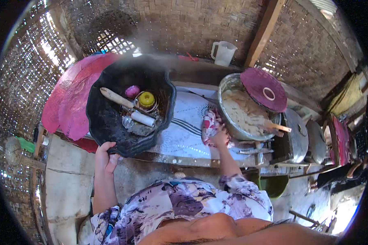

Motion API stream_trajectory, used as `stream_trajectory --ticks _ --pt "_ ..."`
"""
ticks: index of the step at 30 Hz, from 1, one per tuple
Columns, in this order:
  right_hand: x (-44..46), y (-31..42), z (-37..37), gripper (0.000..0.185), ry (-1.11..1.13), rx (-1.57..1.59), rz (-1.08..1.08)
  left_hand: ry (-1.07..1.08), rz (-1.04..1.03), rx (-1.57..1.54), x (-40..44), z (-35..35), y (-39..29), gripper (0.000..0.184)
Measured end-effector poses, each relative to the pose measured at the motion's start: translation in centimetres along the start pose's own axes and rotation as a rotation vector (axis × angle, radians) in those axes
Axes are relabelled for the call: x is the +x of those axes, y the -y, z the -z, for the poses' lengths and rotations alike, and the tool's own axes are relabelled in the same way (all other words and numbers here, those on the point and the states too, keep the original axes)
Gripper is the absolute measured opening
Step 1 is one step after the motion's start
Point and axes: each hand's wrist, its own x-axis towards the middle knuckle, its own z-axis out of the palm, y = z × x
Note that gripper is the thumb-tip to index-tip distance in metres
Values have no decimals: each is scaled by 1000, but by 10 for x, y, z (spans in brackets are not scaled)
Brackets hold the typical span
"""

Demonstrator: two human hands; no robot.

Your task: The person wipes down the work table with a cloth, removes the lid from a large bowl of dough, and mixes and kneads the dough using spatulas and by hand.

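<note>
My left hand [106, 156] grips the near rim of a black wavy-edged basin [104, 118], which is tilted. Inside the basin lie a wooden-handled tool [116, 98], a white cylinder [143, 119], a yellow round item [146, 99] and a pink item [132, 91]. My right hand [220, 138] is closed on a red-and-white patterned cloth [209, 124] on the white table cover [186, 108]. Just right of it stands a large pot [223, 108] of pale, thick mixture, with a wooden-handled utensil [279, 127] and a maroon round lid [259, 85] on it.
Pink sheeting [71, 96] lies behind and left of the basin. A clear plastic jug [225, 54] stands at the back ledge. Metal lidded pots [296, 134] are at the right, and a green container [274, 185] sits below the table edge. A person's arm [353, 171] shows far right.
</note>
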Motion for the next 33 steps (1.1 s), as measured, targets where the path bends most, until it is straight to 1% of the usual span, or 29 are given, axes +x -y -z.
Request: stream_trajectory --ticks 1,2,4,6,8,10,12,13,15,16,17,18,19,20,21,22,23,25,26,28,29,30,31,32,33 --pt "4 22 -13 93 -70 -80 -38 -17 -6 3 -2 -3 -1 23" --pt "-6 39 -8 79 -194 -40 87 -35 -12 8 -3 -6 -1 23" --pt "16 65 -37 68 -94 -40 316 -85 -14 16 -1 -8 -4 22" --pt "-10 96 -39 55 -107 71 653 -92 -7 0 4 -11 -5 21" --pt "-41 132 -83 53 -36 112 783 -124 -28 -26 9 -12 -1 22" --pt "-97 146 -80 47 72 319 942 -161 -61 -48 5 -24 2 23" --pt "-91 143 -69 45 96 688 1047 -196 -117 -60 -7 -50 0 24" --pt "-86 139 -57 44 113 875 1095 -178 -92 -66 -7 -47 -3 26" --pt "-52 120 -18 41 109 967 780 -148 -37 -88 -14 -25 -7 28" --pt "-27 109 7 40 0 936 686 -77 -7 -125 -15 -9 -6 29" --pt "9 100 6 38 -221 860 583 -4 21 -161 -14 11 -3 30" --pt "30 91 36 38 -328 877 571 71 46 -197 -12 20 -1 30" --pt "56 91 41 40 -568 810 445 -221 -147 -112 -22 -31 7 31" --pt "86 85 39 49 -500 679 323 -227 -146 -110 -24 -33 7 31" --pt "102 90 46 60 -446 775 284 -233 -144 -110 -25 -32 9 31" --pt "115 96 53 69 -149 490 41 -242 -141 -106 -28 -30 12 31" --pt "147 98 13 71 -468 321 153 -256 -86 -116 -30 -20 11 34" --pt "181 115 -31 70 -593 249 264 -286 -125 -150 -35 -24 15 34" --pt "190 131 -29 68 -402 342 260 -300 -140 -166 -37 -25 16 34" --pt "174 153 -22 65 -207 405 356 -318 -150 -144 -38 -23 17 35" --pt "156 172 -16 66 -211 379 463 -330 -150 -149 -37 -27 17 35" --pt "148 188 -22 65 20 314 517 -341 -150 -155 -37 -29 19 36" --pt "120 203 -25 55 -48 274 616 -345 -139 -153 -35 -25 20 36" --pt "100 213 -47 56 -94 254 753 -351 -127 -148 -32 -16 21 36" --pt "78 223 -68 57 -37 256 810 -355 -119 -139 -31 -11 20 36"
